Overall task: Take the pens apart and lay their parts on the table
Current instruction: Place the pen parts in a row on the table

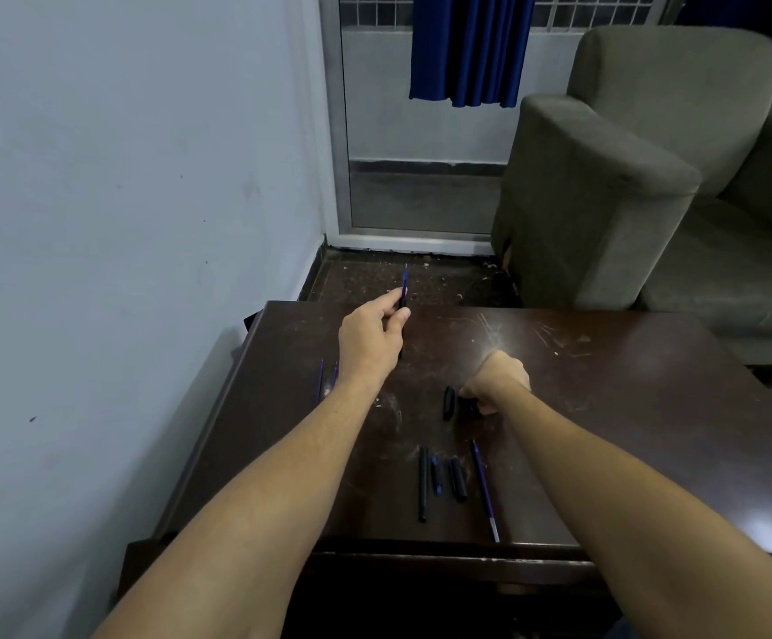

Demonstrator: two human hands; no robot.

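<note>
By the near edge of the table (628, 431) some loose parts (422, 484) already lie. Further, my right hand (497, 382) grips a black piece (469, 405) on the table, and my left hand (372, 334) pinches a raised pen (404, 288), blue refill sticking out. Next, I think, pull this refill free and lay it down.

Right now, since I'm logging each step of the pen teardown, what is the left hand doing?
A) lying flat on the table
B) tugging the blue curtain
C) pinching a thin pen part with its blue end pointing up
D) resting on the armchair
C: the left hand pinches a thin pen part, blue end up, above the far edge of the table, while the right hand grips a black piece lower down.
</note>
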